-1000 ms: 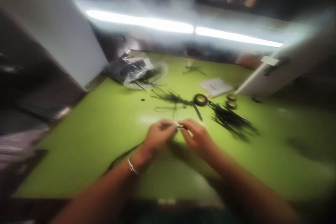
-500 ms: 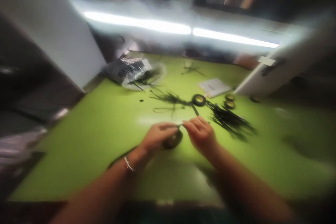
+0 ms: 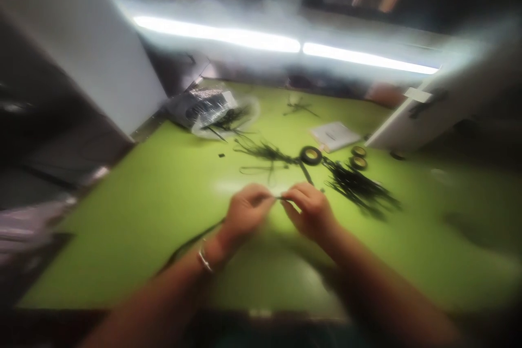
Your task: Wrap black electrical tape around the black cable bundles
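My left hand (image 3: 247,212) is closed in a pinch on a thin black cable (image 3: 279,198) above the green table. Close beside it, my right hand (image 3: 310,207) pinches the same short dark piece from the other side, thumb and fingertips together. A longer black cable (image 3: 191,240) runs out from behind my left wrist down toward the table's front edge. Blur hides the fine detail between the fingertips. Just beyond my right hand lies a roll of black tape (image 3: 311,155), with a dark strip (image 3: 305,172) extending from it toward me.
Bundles of black cables lie at the middle (image 3: 265,151) and right (image 3: 359,185) of the green table (image 3: 163,196). Two small tape rolls (image 3: 358,162) and a white booklet (image 3: 335,136) sit beyond. A plastic bag (image 3: 207,111) stands back left. Pale panels (image 3: 85,54) flank the table.
The dark round thing seen beneath my left fingers earlier no longer shows. My left hand has turned slightly, and the thumb of my right hand now shows below its fingers.
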Motion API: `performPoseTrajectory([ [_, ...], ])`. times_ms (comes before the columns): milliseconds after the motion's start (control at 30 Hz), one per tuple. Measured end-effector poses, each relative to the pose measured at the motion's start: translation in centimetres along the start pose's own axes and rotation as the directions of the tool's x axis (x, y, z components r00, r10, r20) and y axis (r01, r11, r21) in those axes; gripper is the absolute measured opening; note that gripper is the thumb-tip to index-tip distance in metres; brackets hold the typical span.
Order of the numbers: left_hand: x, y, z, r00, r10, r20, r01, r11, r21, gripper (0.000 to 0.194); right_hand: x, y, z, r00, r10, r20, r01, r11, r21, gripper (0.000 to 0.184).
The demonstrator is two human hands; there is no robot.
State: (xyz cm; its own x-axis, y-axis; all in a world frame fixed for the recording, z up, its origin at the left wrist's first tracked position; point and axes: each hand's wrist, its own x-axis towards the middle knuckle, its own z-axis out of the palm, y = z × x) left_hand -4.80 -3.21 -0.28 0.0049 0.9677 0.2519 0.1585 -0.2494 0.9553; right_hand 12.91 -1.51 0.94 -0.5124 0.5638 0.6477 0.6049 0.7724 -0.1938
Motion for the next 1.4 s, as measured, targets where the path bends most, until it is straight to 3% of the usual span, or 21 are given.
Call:
performPoseTrajectory([
  [100, -0.1, -0.5, 0.0, 0.972, 0.233, 0.008, -0.231, 0.958, 0.168, 0.005, 0.1, 0.0, -0.1, 0.983, 0.029, 0.181, -0.04, 0.998, 0.054, 0.011],
  [167, -0.2, -0.7, 0.1, 0.971, 0.239, 0.015, -0.238, 0.958, 0.159, 0.004, 0.0, 0.0, 0.0, 0.973, 0.011, 0.229, -0.016, 1.0, 0.017, 0.018],
  [233, -0.2, -0.6, 0.2, 0.994, 0.107, -0.008, -0.106, 0.993, 0.048, 0.011, -0.1, 0.0, 0.1, 0.983, 0.021, 0.182, -0.026, 0.999, 0.027, 0.02],
  [300, -0.1, -0.4, 0.3, 0.994, -0.106, 0.006, 0.106, 0.987, -0.121, 0.031, -0.3, 0.0, 0.2, 0.996, 0.049, 0.076, -0.054, 0.996, 0.065, 0.015],
  [367, 0.0, -0.1, 0.3, 0.957, -0.272, 0.098, 0.289, 0.921, -0.261, 0.041, -0.4, 0.0, 0.3, 0.998, 0.06, -0.027, -0.059, 0.997, 0.056, 0.01],
  [433, 0.1, 0.1, 0.4, 0.919, -0.338, 0.201, 0.389, 0.853, -0.347, 0.039, -0.5, 0.1, 0.3, 0.997, 0.021, -0.076, -0.022, 1.0, -0.01, 0.012],
  [633, -0.1, 0.2, 0.6, 0.843, -0.434, 0.318, 0.538, 0.698, -0.472, 0.036, -0.6, 0.6, 0.3, 0.975, -0.165, -0.148, 0.138, 0.975, -0.173, 0.022],
  [867, -0.3, 0.2, 0.9, 0.828, -0.48, 0.291, 0.559, 0.66, -0.502, 0.027, -1.1, 0.5, 0.4, 0.965, -0.214, -0.152, 0.189, 0.968, -0.168, 0.027],
  [967, -0.3, 0.3, 0.7, 0.842, -0.459, 0.283, 0.539, 0.703, -0.464, 0.027, -1.1, 0.6, 0.5, 0.965, -0.23, -0.125, 0.204, 0.96, -0.19, 0.029],
  [1033, -0.2, 0.1, 0.4, 0.886, -0.404, 0.228, 0.463, 0.804, -0.373, 0.024, -0.9, 0.7, 0.6, 0.972, -0.208, -0.112, 0.19, 0.97, -0.154, 0.027],
  [1100, -0.1, -0.2, 0.2, 0.962, -0.249, 0.109, 0.266, 0.943, -0.2, 0.016, -0.6, 0.5, 0.6, 0.989, -0.135, -0.057, 0.132, 0.99, -0.05, 0.026],
  [1167, 0.0, -0.5, 0.2, 0.999, -0.027, 0.031, 0.027, 1.0, 0.014, 0.007, -0.4, 0.3, 0.6, 0.997, -0.047, 0.065, 0.042, 0.996, 0.081, 0.027],
  [1267, -0.2, -1.0, 0.5, 0.988, 0.149, 0.047, -0.155, 0.97, 0.186, 0.007, -0.4, 0.0, 0.4, 0.968, 0.011, 0.25, -0.039, 0.994, 0.104, 0.028],
  [1400, -0.5, -1.2, 0.7, 0.973, 0.229, 0.039, -0.232, 0.95, 0.209, 0.006, -0.4, 0.0, -0.1, 0.943, 0.006, 0.332, -0.022, 0.999, 0.045, 0.025],
])
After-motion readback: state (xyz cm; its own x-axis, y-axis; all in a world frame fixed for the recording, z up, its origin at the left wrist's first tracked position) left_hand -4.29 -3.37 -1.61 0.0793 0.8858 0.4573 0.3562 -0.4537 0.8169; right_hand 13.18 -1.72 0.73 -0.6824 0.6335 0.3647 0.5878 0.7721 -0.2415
